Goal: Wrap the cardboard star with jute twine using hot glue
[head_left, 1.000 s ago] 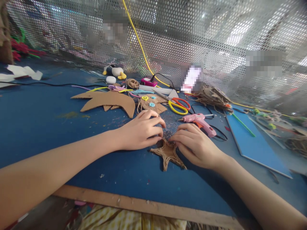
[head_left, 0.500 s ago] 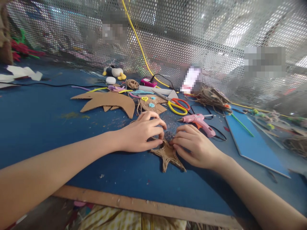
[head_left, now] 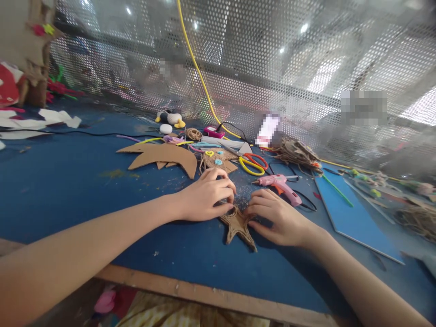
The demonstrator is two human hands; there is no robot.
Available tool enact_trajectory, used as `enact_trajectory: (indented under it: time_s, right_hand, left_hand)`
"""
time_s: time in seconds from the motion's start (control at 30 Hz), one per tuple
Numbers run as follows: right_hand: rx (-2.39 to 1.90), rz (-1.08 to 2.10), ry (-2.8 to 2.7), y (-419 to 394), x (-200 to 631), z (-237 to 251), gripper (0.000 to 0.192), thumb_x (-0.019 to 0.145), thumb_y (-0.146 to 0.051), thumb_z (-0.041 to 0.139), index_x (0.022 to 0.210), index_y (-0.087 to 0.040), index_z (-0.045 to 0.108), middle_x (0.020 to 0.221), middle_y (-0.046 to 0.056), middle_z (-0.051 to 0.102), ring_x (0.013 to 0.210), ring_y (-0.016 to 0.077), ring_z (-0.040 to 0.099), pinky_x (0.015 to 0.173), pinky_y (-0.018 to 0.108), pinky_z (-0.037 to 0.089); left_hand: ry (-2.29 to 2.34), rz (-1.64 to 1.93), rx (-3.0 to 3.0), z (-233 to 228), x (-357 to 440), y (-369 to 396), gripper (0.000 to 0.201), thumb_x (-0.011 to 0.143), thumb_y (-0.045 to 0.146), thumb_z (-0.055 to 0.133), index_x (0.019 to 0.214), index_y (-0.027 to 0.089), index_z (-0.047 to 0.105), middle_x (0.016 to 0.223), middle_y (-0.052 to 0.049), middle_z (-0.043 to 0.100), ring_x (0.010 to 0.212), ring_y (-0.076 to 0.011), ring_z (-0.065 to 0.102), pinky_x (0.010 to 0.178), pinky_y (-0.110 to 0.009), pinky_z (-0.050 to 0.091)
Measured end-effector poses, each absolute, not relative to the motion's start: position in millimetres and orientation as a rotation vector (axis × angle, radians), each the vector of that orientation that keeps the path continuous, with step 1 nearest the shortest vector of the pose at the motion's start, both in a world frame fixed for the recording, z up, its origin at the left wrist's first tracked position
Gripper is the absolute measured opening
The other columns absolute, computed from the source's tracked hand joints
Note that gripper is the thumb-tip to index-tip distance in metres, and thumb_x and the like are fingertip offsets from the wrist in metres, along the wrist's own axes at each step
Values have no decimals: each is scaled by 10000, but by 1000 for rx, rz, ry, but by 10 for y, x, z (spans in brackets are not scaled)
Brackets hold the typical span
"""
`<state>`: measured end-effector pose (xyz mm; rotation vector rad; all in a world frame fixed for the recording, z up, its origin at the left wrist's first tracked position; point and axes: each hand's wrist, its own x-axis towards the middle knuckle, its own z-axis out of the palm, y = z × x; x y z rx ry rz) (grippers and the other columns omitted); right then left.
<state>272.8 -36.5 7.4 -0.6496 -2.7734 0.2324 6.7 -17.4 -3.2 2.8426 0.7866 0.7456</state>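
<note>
A small cardboard star [head_left: 237, 225], its edges trimmed with brown twine, lies on the blue tabletop between my hands. My left hand [head_left: 211, 196] rests at its upper left, fingers curled and thumb against the star's edge. From the right, my right hand [head_left: 276, 217] has closed its fingers on another arm of the star. The fingertips hide the star's upper points, and any loose twine in them cannot be made out. Just beyond the right hand lies a pink glue gun [head_left: 279, 185]. A twine-covered piece [head_left: 218, 157] with yellow and blue curls sits past the left hand.
Scissors [head_left: 252, 164] with red and yellow handles lie behind the glue gun. Curved cardboard [head_left: 163, 155] is at left, a blue board [head_left: 357, 213] at right. A twine bundle [head_left: 296, 153] sits farther back, before a perforated metal screen [head_left: 231, 59]. The wooden table edge [head_left: 204, 293] runs in front.
The camera view has tilted and shifted, so the scene sits a little lower. The star has turned slightly between my hands, which stay at its upper arms.
</note>
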Motion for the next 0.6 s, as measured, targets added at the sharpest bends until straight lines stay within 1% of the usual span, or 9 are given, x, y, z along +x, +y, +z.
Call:
enact_trajectory:
  time_s: [0.1, 0.27, 0.37, 0.43, 0.5, 0.57, 0.6]
  right_hand:
    - [-658, 193, -2748, -353, 2728, 54, 139, 982, -227, 554, 1061, -186, 661, 969, 76, 660, 944, 203, 553, 898, 411, 484]
    - [-655, 93, -2702, -350, 2734, 31, 154, 998, -228, 541, 1105, -179, 641, 982, 88, 673, 950, 215, 579, 890, 416, 504]
    - [-627, 18, -2703, -335, 2728, 11, 168, 1013, -227, 523, 1125, -178, 638, 991, 90, 685, 958, 215, 592, 880, 406, 519]
    - [-623, -47, -2684, -324, 2719, 7, 176, 1017, -220, 515, 1136, -180, 639, 1008, 93, 693, 975, 219, 595, 892, 411, 521]
    - [-639, -107, -2656, -319, 2711, 13, 184, 1016, -207, 511, 1146, -184, 639, 1024, 94, 698, 987, 225, 594, 904, 420, 520]
    - [-663, -136, -2637, -322, 2706, 26, 188, 1015, -191, 503, 1151, -184, 633, 1032, 94, 697, 990, 232, 588, 916, 432, 517]
    - [-672, -134, -2634, -325, 2706, 32, 187, 1015, -184, 498, 1149, -182, 628, 1034, 94, 694, 992, 235, 583, 924, 439, 514]
  left_hand:
    - [812, 738, 2836, -21, 69, -175, 127, 963, 276, 599, 899, 207, 685, 1114, -43, 709, 1215, -301, 456, 1113, -516, 329]
    - [854, 778, 2789, -10, 62, -159, 152, 984, 284, 561, 933, 206, 681, 1086, -47, 715, 1210, -288, 453, 1103, -493, 353]
    - [913, 809, 2742, -8, 67, -158, 141, 971, 303, 577, 1037, 216, 667, 1136, -52, 700, 1231, -300, 446, 1091, -502, 368]
    - [948, 894, 2714, 2, 72, -170, 178, 951, 295, 592, 1104, 216, 636, 1183, -65, 670, 1216, -295, 461, 1076, -497, 385]
    - [942, 1025, 2708, 26, 72, -191, 142, 930, 248, 585, 1057, 216, 639, 1202, -74, 636, 1197, -280, 476, 1074, -482, 386]
    - [906, 1123, 2732, 58, 65, -215, 98, 898, 190, 572, 922, 209, 665, 1211, -77, 612, 1193, -274, 477, 1086, -479, 369]
    - [894, 1136, 2753, 72, 59, -225, 111, 878, 171, 571, 856, 202, 675, 1215, -79, 607, 1195, -280, 471, 1091, -485, 361]
